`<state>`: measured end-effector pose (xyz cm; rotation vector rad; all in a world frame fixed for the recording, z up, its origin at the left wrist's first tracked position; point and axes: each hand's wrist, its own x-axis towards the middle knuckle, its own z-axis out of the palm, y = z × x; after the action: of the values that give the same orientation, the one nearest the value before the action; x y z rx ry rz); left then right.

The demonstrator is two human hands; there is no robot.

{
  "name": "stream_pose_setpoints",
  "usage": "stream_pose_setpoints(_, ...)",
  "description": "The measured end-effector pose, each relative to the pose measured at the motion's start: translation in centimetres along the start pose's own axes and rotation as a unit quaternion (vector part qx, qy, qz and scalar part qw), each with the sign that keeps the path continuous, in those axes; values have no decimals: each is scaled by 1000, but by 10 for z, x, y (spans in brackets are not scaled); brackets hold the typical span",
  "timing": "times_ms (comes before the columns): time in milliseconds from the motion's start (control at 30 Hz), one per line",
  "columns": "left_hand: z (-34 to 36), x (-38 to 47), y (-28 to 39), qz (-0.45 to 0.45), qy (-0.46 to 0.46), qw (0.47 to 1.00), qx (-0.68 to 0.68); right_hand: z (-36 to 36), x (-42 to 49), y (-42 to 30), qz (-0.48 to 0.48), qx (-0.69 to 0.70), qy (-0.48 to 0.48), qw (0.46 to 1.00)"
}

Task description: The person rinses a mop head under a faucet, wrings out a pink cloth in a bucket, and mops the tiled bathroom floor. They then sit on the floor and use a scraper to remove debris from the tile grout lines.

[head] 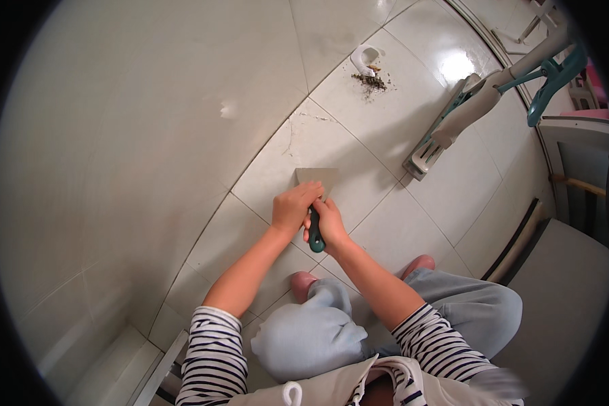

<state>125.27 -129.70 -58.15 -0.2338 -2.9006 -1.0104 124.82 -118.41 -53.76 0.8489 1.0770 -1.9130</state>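
Note:
My right hand is wrapped around the dark green handle of a scraper with a wide, flat metal blade. Over the neck of the tool lies my left hand, its fingers across the base of the blade and close against the right hand. The blade points away from me, over a white floor tile. Whether its edge touches the tile cannot be told. Just beyond it, thin cracks or scratch-like marks and small flakes show on the floor near the wall.
A tiled wall rises along the left. Farther off, a white curved plastic piece lies beside a pile of dark debris. On the right stands a flat-headed mop with a teal lever. A grey panel is at lower right.

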Motion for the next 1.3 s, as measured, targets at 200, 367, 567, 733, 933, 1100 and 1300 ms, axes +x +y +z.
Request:
stream_pose_setpoints(200,-2,-6,0,-31,-1,999,22,-1,3,8,3,-23,-12,1000)
stream_pose_setpoints(367,8,-20,-4,10,28,999,12,-7,-4,18,3,-37,4,999)
stream_pose_setpoints(567,2,22,0,-47,-25,998,36,-6,22,-11,-36,-26,-13,999)
stream_pose_setpoints(733,14,1,-1,-6,44,999,-2,-7,8,3,-32,-7,-14,999)
stream_pose_setpoints(933,4,15,1,-54,0,997,-48,-2,7,-14,-7,-8,-17,1000)
stream_pose_setpoints(1100,-3,40,11,-146,-116,982,28,-9,30,-24,-43,-48,-53,996)
stream_pose_setpoints(1300,12,17,1,-58,42,997,-36,1,4,-24,-14,-14,-18,1000)
